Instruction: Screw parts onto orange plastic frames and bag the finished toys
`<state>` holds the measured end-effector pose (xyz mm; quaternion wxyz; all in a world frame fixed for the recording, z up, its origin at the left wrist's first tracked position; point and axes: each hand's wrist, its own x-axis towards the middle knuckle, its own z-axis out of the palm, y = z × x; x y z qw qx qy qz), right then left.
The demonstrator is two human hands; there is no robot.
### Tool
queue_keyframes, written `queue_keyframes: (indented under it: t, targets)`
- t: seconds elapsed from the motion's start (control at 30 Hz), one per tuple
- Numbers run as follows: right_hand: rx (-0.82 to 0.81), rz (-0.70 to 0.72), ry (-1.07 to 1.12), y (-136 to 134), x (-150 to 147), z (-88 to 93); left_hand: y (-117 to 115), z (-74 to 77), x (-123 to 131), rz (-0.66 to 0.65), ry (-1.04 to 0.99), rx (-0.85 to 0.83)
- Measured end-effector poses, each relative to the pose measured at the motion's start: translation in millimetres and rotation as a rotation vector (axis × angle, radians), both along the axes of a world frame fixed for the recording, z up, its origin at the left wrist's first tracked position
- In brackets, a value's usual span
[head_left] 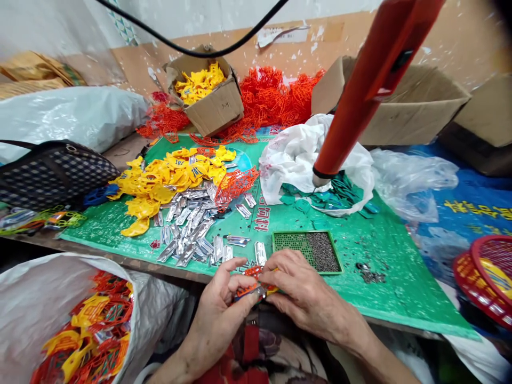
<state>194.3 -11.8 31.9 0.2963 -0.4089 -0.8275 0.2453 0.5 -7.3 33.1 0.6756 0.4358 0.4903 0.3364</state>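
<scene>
A flaking wall (148, 60), white above and tan below, backs the counter, which is spread with a green printed sheet (404, 298). At its near edge I have the left hand (218, 301) and the right hand (300, 288) close together, fingers of both pinched on one small orange-and-yellow piece (245, 291) with a glint of metal; the fingers hide much of it, so I can't make out its full shape.

Just beyond the right hand I see a green tray (288, 244), dark little pins (323, 252) filling its right half. Further right of it lie loose metal bits (371, 273). Ahead and left of the hands, silver metal plates (196, 221) are strewn about, with yellow parts (172, 173) heaped behind them and an orange lattice (237, 185) beside the heap. Beyond the tray, a white bag (296, 154) spills green parts (346, 191) beneath a hanging red tool (366, 96). Below and left of my left hand, an open sack (24, 298) holds mixed orange and yellow pieces (90, 328). Farthest ahead, a cardboard box (216, 113) of yellow parts leans by a red-orange mesh pile (276, 98).
</scene>
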Motion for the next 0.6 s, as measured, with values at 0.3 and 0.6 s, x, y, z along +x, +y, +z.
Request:
queue_keyframes:
  t: [0.3, 0.6]
  targets:
    - [0.171, -0.036, 0.063, -6.2, -1.0, -3.9, 4.9, 5.9, 0.0, -0.008, -0.040, -0.119]
    - [0.230, 0.037, -0.005, -4.7, -6.0, 0.6, -0.7, 5.5, 1.9, -0.051, 0.105, 0.015]
